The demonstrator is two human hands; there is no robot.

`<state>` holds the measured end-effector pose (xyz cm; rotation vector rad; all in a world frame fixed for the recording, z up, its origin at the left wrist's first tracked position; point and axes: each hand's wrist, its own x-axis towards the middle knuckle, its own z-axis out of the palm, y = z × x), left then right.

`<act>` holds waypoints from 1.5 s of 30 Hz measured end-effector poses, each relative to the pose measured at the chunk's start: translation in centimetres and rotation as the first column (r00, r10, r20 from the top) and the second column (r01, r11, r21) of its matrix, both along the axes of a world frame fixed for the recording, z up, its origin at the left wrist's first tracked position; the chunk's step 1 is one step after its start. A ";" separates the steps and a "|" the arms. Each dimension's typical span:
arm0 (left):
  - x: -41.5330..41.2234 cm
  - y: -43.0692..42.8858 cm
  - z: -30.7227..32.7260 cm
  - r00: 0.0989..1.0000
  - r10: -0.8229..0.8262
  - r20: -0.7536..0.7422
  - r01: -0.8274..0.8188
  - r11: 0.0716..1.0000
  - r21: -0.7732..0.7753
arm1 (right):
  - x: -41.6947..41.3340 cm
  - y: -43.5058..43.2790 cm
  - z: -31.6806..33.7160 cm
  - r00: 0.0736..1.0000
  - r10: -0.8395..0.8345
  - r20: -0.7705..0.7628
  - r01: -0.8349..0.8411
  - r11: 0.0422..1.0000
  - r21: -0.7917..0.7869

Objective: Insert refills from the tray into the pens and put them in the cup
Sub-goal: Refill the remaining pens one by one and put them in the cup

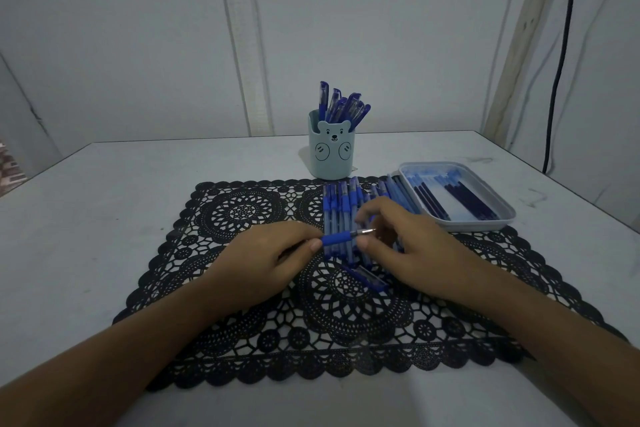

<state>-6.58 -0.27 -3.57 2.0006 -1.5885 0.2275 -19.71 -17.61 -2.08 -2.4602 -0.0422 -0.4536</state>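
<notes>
Across the counter (86,218) lies a black lace mat (242,340). The tray (485,227) of refills sits at its far right corner, nearer our right hand (408,246). The cup (332,156), already holding pens, stands straight ahead, beyond the pile of pens (337,208). Our left hand (263,260) grips the pen (341,237) by its barrel, and our right hand pinches the tip end. The pen lies crosswise over the pile, tip toward the tray, so it must turn upright for the cup.
</notes>
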 end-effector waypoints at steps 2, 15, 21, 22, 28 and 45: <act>0.0 0.0 0.1 1.000 -0.002 -0.003 0.002 1.000 -0.003 | 0.0 0.0 0.0 1.000 0.011 0.008 -0.011 1.000 -0.010; -0.1 0.1 0.0 1.000 0.016 0.019 -0.016 1.000 -0.004 | 0.0 -0.2 0.0 1.000 -0.024 0.010 0.024 0.995 -0.092; 0.0 0.0 -0.3 1.000 0.025 -0.006 -0.025 0.999 0.048 | -0.2 -0.1 0.4 0.992 -0.115 -0.047 0.104 0.977 -0.187; 0.1 -0.1 -0.3 1.000 0.031 0.000 -0.031 0.998 0.051 | -0.2 -0.1 0.5 0.989 -0.142 -0.051 0.127 0.965 -0.230; 0.6 -0.1 -0.6 0.989 0.132 -0.066 -0.133 0.991 -0.003 | -0.9 0.2 1.0 0.979 -0.187 -0.076 0.127 0.865 -0.486; 0.8 -0.1 -0.6 0.986 0.130 -0.103 -0.132 0.991 -0.012 | -0.4 -2.1 1.4 0.966 -0.257 0.016 0.241 0.926 0.292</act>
